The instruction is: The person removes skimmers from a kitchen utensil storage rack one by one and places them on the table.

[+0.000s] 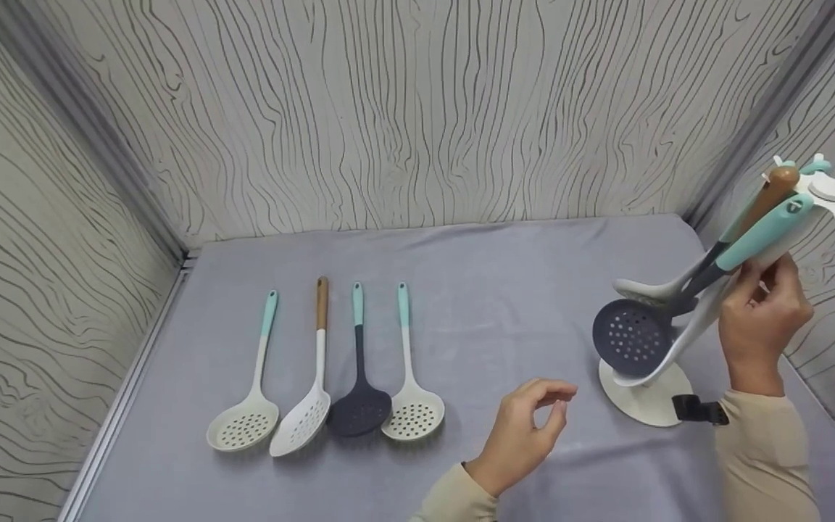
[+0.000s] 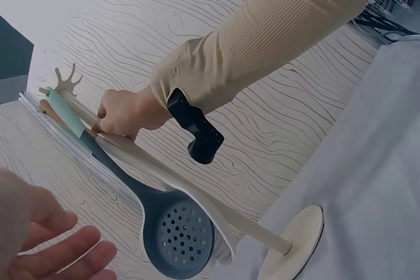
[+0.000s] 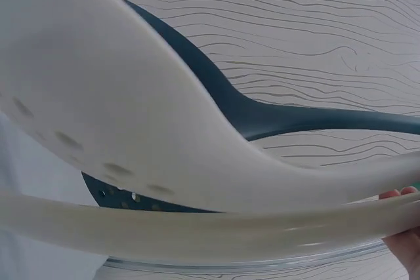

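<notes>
So, the right hand (image 1: 765,315) is out at 3 o'clock in the head view, its beige sleeve (image 1: 769,457) trailing toward 6, and the thumb and fingers are curled in a grip round the pole of the white stand (image 1: 653,406). Can't tell if it's catching a utensil handle too, since they're bunched up there. The left hand (image 1: 522,431) is at 5 o'clock with nothing in it, fingers gently bent, thumb apart from them, aimed around 2.

Looks-wise, the stand has a flat round base at 4 o'clock and a spidery top with splayed hooks just shy of 3. On it there's a dark skimmer (image 1: 633,338), round holey head, mint handle, plus a brown handle (image 1: 771,199) and some pale utensils partly hidden.

Around 7 to 8 o'clock, four more lie in a row on the grey-covered table (image 1: 512,312), handles toward 12: a cream skimmer (image 1: 245,428), a white skimmer (image 1: 304,420) with a brown handle, a black skimmer (image 1: 359,411) and another cream one (image 1: 414,417).
</notes>
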Demonstrator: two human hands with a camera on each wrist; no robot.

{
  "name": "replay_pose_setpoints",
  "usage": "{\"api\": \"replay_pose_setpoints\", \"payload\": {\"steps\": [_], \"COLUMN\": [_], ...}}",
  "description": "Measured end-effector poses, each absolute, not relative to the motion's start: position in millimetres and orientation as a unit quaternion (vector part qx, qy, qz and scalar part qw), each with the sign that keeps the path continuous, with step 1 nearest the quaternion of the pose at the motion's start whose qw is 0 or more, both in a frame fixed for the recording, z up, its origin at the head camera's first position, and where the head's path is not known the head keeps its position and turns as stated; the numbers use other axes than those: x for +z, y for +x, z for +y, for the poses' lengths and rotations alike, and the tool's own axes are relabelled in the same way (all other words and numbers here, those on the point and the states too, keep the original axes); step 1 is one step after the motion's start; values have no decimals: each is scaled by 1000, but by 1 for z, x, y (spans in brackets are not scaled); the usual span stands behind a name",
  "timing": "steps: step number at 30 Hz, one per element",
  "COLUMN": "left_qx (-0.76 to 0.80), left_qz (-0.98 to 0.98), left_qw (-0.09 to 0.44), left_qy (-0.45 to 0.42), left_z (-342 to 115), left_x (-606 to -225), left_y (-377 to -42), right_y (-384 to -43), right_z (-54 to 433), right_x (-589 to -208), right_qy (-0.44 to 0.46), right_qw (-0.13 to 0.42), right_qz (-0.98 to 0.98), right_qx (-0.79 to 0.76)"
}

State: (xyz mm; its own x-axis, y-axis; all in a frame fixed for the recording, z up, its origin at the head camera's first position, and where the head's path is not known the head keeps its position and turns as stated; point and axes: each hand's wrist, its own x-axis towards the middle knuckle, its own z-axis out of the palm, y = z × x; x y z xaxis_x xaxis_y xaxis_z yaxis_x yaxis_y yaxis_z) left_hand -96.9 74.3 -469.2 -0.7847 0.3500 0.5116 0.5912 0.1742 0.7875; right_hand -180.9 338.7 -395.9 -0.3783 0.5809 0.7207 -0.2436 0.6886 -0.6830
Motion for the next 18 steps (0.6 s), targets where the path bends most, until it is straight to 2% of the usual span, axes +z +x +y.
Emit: {"api": "replay_pose_setpoints", "payload": {"steps": [6,18], "left_qx": [-548,-539], "left_qz": [-765,-775], "left_qw": [124,109], "left_qy": [-315,-310], "left_z": [81,88], "left_x": [-459,-450], "left_y": [-105,-112], "right_y": [-183,-181], "right_z": [336,335], "right_x": [-397,-397], "right_qy": [-140,-155], "right_qw": [536,541], "right_qz": [-740,-724], "right_qx": [382,399]}}
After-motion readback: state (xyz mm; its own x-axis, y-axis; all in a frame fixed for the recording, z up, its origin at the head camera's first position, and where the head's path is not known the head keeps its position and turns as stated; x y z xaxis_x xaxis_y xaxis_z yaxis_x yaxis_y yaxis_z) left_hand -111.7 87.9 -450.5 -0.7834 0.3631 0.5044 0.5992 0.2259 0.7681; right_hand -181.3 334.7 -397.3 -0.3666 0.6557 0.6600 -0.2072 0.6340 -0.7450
